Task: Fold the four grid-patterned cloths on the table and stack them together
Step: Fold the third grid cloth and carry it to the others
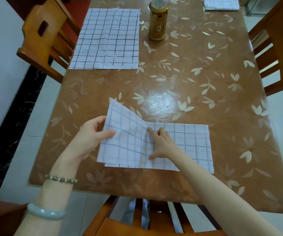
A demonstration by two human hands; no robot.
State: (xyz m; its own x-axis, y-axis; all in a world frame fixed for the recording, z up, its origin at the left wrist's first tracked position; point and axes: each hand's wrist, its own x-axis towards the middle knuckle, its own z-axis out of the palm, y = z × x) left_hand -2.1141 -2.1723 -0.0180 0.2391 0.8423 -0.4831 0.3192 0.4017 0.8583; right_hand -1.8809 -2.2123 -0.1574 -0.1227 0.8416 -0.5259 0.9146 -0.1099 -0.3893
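A white cloth with a blue grid (188, 143) lies folded near the table's front edge. My left hand (94, 132) pinches its left half between thumb and fingers and holds that half lifted off the table. My right hand (163, 143) presses flat along the middle crease, index finger stretched out. Another grid cloth (106, 40), with dark lines, lies spread flat at the far left of the table. A folded grid cloth (220, 3) sits at the far right edge, partly cut off by the frame.
The table (197, 79) has a brown flower-patterned cover. A gold lantern (157, 19) stands at the back centre. Wooden chairs stand at the left (43, 36), the right (277, 53) and the front (137, 218).
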